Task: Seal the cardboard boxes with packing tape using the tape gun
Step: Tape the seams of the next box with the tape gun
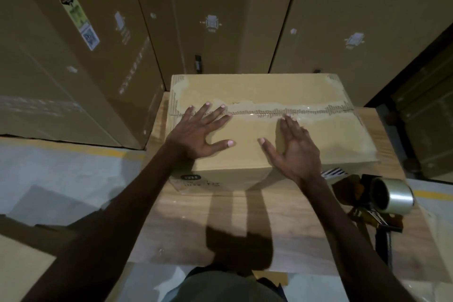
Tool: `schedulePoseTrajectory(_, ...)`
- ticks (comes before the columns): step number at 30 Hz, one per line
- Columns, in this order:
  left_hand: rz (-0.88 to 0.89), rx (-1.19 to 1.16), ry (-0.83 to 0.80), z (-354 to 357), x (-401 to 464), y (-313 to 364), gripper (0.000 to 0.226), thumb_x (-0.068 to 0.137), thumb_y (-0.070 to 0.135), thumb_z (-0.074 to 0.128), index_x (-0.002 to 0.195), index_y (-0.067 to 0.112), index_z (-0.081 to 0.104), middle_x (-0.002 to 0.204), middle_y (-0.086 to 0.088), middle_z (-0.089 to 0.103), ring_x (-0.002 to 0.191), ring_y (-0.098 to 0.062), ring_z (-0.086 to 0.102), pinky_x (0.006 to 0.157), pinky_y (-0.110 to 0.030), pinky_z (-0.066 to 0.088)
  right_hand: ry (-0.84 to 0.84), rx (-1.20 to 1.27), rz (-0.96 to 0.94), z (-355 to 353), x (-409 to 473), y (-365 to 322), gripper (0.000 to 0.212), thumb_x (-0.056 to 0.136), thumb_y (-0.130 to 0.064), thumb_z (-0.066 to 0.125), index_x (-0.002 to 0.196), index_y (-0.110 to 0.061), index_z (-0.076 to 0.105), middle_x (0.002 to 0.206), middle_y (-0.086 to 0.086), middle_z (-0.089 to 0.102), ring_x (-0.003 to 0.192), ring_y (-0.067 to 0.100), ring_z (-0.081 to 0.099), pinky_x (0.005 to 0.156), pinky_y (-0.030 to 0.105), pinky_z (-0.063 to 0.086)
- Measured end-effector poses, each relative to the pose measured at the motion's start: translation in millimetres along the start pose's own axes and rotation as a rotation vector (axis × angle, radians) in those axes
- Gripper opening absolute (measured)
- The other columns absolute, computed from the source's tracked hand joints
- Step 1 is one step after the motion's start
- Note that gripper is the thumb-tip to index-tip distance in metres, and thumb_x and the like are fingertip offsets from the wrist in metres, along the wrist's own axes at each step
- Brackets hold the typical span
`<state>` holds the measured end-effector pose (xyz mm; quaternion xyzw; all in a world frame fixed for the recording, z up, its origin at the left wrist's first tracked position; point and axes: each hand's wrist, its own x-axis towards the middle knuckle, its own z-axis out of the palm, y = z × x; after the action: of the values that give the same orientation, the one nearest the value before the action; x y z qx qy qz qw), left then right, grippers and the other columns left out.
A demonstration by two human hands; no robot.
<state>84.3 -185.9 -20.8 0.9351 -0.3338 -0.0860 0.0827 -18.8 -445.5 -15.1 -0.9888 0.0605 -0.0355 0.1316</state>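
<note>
Both hands, left hand (pixel 198 135) and right hand (pixel 294 147), lie flat with fingers spread on the cardboard box (pixel 245 157). Looks stiff, probably light; I'd grab the tape gun (pixel 382 203) by its handle.

Tall stacked cartons (pixel 73 56) line back wall; pale floor (pixel 49 167) with yellow stripe (pixel 105 152); wood-grain surface (pixel 245 228); dim light

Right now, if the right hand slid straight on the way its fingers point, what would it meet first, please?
The right hand lies flat on the cardboard box, fingers pointing away. They would probably first cross the taped centre seam at its fingertips.
</note>
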Motion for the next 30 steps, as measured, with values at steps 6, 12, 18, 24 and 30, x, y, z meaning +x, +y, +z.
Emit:
schedulePoseTrajectory(6,-0.271,-0.046,0.067,17.0,-1.4,68.8,0.086,0.089,0.085,0.01,0.16,0.038,0.002,0.168,0.012,-0.01,0.154,-0.023,-0.015,0.12,-0.054,-0.014,-0.064,-0.002,-0.156,-20.0,45.1,52.3,0.083,0.092,-0.07,0.033,0.157,-0.019,0.033,0.165,-0.002,0.029,0.15,0.021,0.029,0.121,0.043,0.024)
schedulePoseTrajectory(12,-0.39,-0.094,0.107,31.6,-0.1,124.9,0.085,0.093,0.081,0.01,0.162,0.031,0.004,0.168,0.005,-0.012,0.153,-0.029,-0.019,0.119,-0.06,-0.015,-0.097,-0.008,-0.231,-24.4,55.9,93.8,0.087,0.093,-0.076,0.023,0.159,-0.021,0.029,0.166,-0.001,0.025,0.152,0.02,0.024,0.124,0.048,0.019)
schedulePoseTrajectory(18,-0.379,-0.039,0.06,27.4,6.7,144.8,0.086,0.094,0.078,0.007,0.162,0.026,0.002,0.168,0.002,-0.017,0.153,-0.027,-0.02,0.116,-0.066,-0.015,-0.015,0.22,-0.108,-25.9,8.5,105.9,0.076,0.098,-0.064,0.027,0.16,-0.02,0.027,0.166,0.001,0.024,0.153,0.02,0.021,0.121,0.044,0.022)
schedulePoseTrajectory(24,-0.3,-0.029,0.002,34.0,34.5,205.6,0.1,0.091,0.081,0.009,0.16,0.011,-0.005,0.168,-0.006,-0.015,0.154,-0.025,-0.015,0.119,-0.064,-0.009,0.36,0.351,0.194,-25.0,-84.1,180.0,0.059,0.103,-0.047,0.046,0.15,-0.011,0.046,0.156,0.01,0.044,0.144,0.026,0.04,0.116,0.042,0.035)
schedulePoseTrajectory(30,-0.298,0.071,0.078,44.8,35.7,214.2,0.099,0.094,0.076,0.014,0.16,0.004,0.001,0.168,-0.014,-0.006,0.155,-0.03,-0.005,0.12,-0.065,0.002,0.545,0.466,0.693,-15.1,-178.0,234.4,0.043,0.104,-0.037,0.054,0.126,-0.002,0.066,0.119,0.026,0.068,0.111,0.04,0.063,0.091,0.041,0.045)
